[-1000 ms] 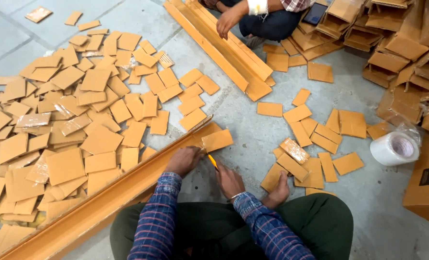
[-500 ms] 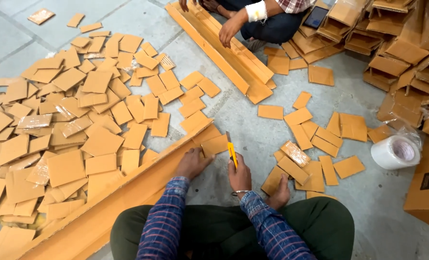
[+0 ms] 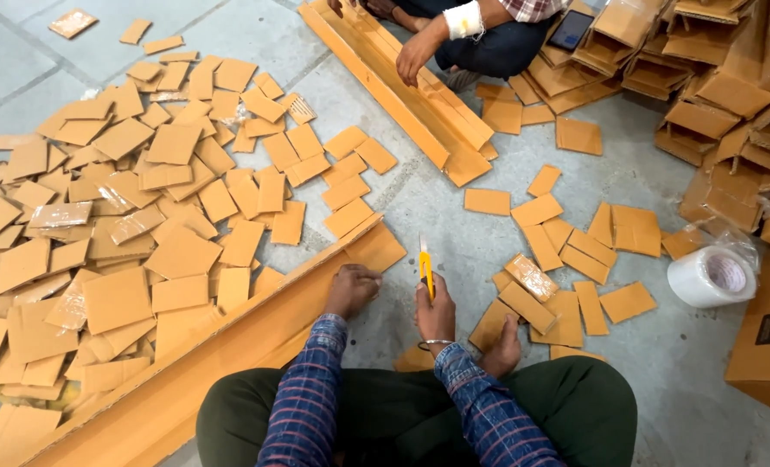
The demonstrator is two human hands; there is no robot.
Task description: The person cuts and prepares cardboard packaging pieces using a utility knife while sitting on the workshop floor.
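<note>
Head view, person seated on the floor [image 3: 488, 225]. A long cardboard strip [image 3: 229, 346] is laid diagonally from lower left toward the middle. The left hand [image 3: 353, 290] is pressed down, fingers curled, on the strip near its upper end, judged to be steadying it. The last section of the strip [image 3: 376, 246] lies just beyond that hand.

The right hand [image 3: 437, 316] is closed around a yellow utility knife [image 3: 424, 270], held upright with the blade up, clear of the cardboard and just right of the strip's end.

A wide scatter of cut cardboard rectangles [image 3: 143, 199] is spread on the floor to the left; a smaller group [image 3: 566, 251] lies to the right. Some pieces carry clear tape. A white tape roll [image 3: 712, 277] rests at the right, beside a brown carton with a black label [image 3: 769, 333]. Folded cartons [image 3: 713, 78] are stacked at upper right.

A second person's hand [image 3: 415, 56] rests on another long strip [image 3: 402, 95] at the top.
</note>
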